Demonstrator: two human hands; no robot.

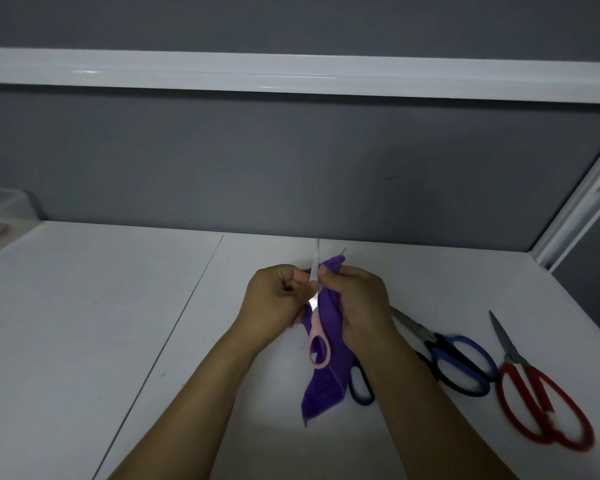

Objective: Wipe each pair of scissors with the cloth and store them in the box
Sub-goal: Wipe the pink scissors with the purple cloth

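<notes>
1. Progress: wiping is in hand on the pink scissors (318, 348), so the task appears to be at an early-to-middle stage.
2. Storage: the box (4, 209) stands well to the left of the cloth (323, 386). A dim reddish shape inside may be a stored pair, but blur prevents confirmation.
3. Remaining work: the blue scissors (461, 365) lie just right of the cloth and the red scissors (541, 410) farther right of it. Both rest untouched on the table (118, 306). A dark handle loop (361, 386) touches the cloth's lower right edge and probably belongs to a further pair. Its blades are hidden.
4. Left hand (274, 299): fingers curled, with thumb and fingertips clamped on the pink scissors at the cloth's left side.
5. Right hand (361, 303): fingers curled round the cloth, pressing it against a blade from the cloth's right side.
6. Position of the pink scissors: the blades stand slightly apart, with tips above the cloth's top edge and beyond both sets of fingers. The handle loop hangs below the hands, in front of the cloth's middle.
</notes>
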